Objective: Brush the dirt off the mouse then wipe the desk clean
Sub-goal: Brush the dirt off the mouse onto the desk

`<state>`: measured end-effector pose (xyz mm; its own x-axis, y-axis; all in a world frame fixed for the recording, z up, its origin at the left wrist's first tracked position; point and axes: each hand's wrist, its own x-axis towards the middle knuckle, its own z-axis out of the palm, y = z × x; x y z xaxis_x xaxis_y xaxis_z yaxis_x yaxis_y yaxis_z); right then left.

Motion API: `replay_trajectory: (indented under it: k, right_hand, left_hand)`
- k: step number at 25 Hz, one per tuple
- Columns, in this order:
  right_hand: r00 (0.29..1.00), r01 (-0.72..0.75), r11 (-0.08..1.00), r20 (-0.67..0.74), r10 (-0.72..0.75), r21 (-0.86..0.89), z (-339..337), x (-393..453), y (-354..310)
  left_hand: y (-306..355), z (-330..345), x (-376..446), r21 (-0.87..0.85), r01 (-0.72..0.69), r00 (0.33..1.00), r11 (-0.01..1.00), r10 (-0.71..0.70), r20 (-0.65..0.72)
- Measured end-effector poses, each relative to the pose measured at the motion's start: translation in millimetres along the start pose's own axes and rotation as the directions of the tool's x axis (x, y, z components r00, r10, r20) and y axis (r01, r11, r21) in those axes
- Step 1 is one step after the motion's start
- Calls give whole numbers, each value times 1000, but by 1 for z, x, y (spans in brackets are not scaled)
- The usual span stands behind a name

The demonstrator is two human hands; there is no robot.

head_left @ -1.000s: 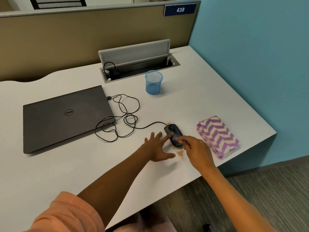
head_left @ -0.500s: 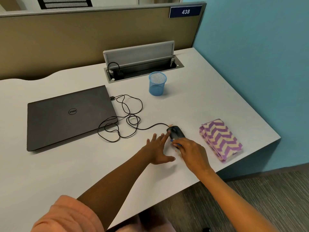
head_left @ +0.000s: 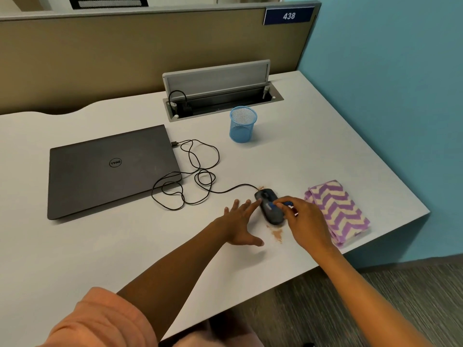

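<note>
Two hands work the mouse: left hand splayed flat, right hand fingers pinching a blue brush, whose strokes may scatter dirt across the worktop.

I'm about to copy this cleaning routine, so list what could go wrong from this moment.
1. The right hand works a small blue brush over the black wired mouse; strokes toward the near edge may push the brown dirt patch off the white desk onto the floor.
2. Dirt could scatter onto the folded purple-and-cream zigzag cloth beside it.
3. The left hand only touches the mouse with fingertips, so it may slide.
</note>
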<state>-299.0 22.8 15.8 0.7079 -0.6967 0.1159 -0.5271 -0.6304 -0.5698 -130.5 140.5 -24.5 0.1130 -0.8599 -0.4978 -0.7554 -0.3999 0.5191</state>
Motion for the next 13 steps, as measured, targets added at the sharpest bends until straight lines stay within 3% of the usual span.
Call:
replay_trajectory:
  k: [7, 11, 13]
  right_hand:
    - [989, -94, 995, 120, 91, 22, 5, 11, -1]
    - [993, -112, 994, 48, 112, -1, -2, 33, -2]
    - [988, -110, 993, 99, 115, -53, 1, 52, -5]
  left_hand:
    - [-3, -2, 0, 7, -19, 1000, 1000, 19, 13]
    - [-2, -1, -1, 28, -26, 1000, 999, 25, 12]
    - [0, -1, -2, 65, -21, 1000, 998, 20, 18]
